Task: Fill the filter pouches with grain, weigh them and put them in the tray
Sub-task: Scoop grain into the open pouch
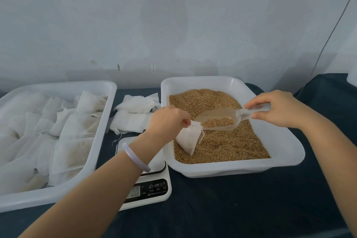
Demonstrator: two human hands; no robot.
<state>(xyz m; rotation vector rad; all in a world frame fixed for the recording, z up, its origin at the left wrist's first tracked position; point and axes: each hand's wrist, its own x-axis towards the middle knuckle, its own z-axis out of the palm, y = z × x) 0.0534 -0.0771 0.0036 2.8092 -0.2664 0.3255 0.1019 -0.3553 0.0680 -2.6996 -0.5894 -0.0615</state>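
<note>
Pouch (187, 139): centre frame, over the grain (222, 147), mouth pinched by left grip (166, 120); right grip (278, 110) clamped on loaded scoop (222, 120). Filling apparently under way, fill level unclear. Weighing, traying pending; tray (58, 84), left, holds many filled.

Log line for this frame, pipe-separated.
step: filling | left hand: pinches filter pouch over grain tray | right hand: holds scoop of grain at pouch mouth | filled pouches: in left tray

Both arms reach forward — left hand (167, 120) pinches the pouch (187, 139); right hand (278, 110) pinches the scoop (211, 113) handle.
</note>
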